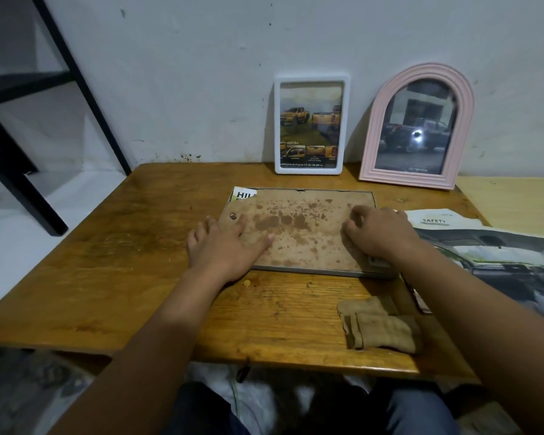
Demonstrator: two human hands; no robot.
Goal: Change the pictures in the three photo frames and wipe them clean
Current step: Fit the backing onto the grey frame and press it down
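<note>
Photo frames are seen in three places on the wooden table (113, 246). One grey-edged frame (299, 270) lies face down in the middle, its stained brown backing board (305, 227) turned upward. A printed sheet (243, 194) pokes out from under the board at its far left corner. The left hand (223, 246) is laid flat and spread over the board's left edge, fingers extended, nothing gripped. The right hand (380, 235) is pressed on the right side of the board with fingers curled down against it; whether anything is pinched beneath them cannot be told.

A white rectangular frame (311, 125) holding a picture of yellow pickup trucks is leaned upright against the wall (186, 73) at the far edge of the table. Just to its right, a pink arched frame (416, 127) with a dark vehicle picture is leaned likewise.

A folded tan cloth (380, 328) is placed near the front right of the table. A car brochure page (490, 255) marked SAFETY is spread at the right, partly under the right forearm.
</note>
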